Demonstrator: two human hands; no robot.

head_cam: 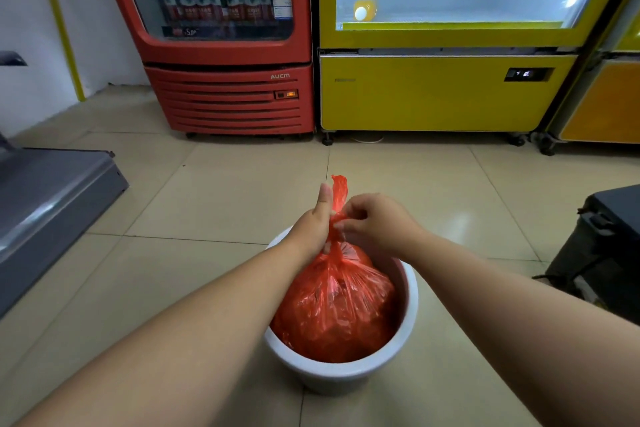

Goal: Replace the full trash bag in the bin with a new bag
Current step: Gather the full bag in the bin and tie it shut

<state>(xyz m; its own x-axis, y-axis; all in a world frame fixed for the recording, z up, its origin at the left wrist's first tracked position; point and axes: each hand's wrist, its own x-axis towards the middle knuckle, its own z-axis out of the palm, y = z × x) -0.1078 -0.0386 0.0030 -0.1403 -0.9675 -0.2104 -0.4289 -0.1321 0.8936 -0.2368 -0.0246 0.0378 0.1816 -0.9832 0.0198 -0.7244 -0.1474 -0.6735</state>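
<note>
The full, crinkled red trash bag (337, 308) sits in the white bin (410, 315), its twisted neck held by the left hand (313, 229) and right hand (375, 224), each grip closed on it.

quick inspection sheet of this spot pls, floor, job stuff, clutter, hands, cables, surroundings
surface: beige tiled floor, bare around the bin.
job's things: red trash bag, full, sitting in the white bin; its neck is gathered into a twist that sticks up above the hands. No new bag seen.
clutter: black bin or case at the right edge; grey metal unit at the left.
hands: left hand closed around the bag's neck; right hand pinching the twist beside it.
cables: a pale cord under the yellow cooler, partly hidden.
surroundings: red drinks cooler holding bottles; yellow cooler nearly empty; white wall on the left.
</note>
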